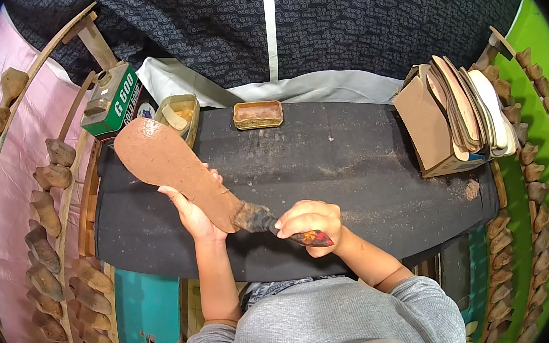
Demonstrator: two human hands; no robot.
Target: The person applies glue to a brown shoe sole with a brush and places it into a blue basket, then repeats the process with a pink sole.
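Observation:
A brown shoe sole [166,157] slants over the dark cloth-covered table, its wide, shiny end up and to the left. My left hand [193,212] is closed around its narrower part, with the thumb along one edge and fingertips showing at the other. My right hand [313,224] grips a brush [257,217] with dark, matted bristles and a red-and-yellow patterned handle end. The bristles rest against the lower right end of the sole. Part of the brush handle is hidden under my right fingers.
A green-and-white G 600 can [114,101] stands at the back left, beside an open container [181,114] of yellowish contents. A small rectangular tray [258,115] sits at the back. A box [444,161] holds several sole-shaped sheets. Shoe lasts [43,212] line racks on both sides.

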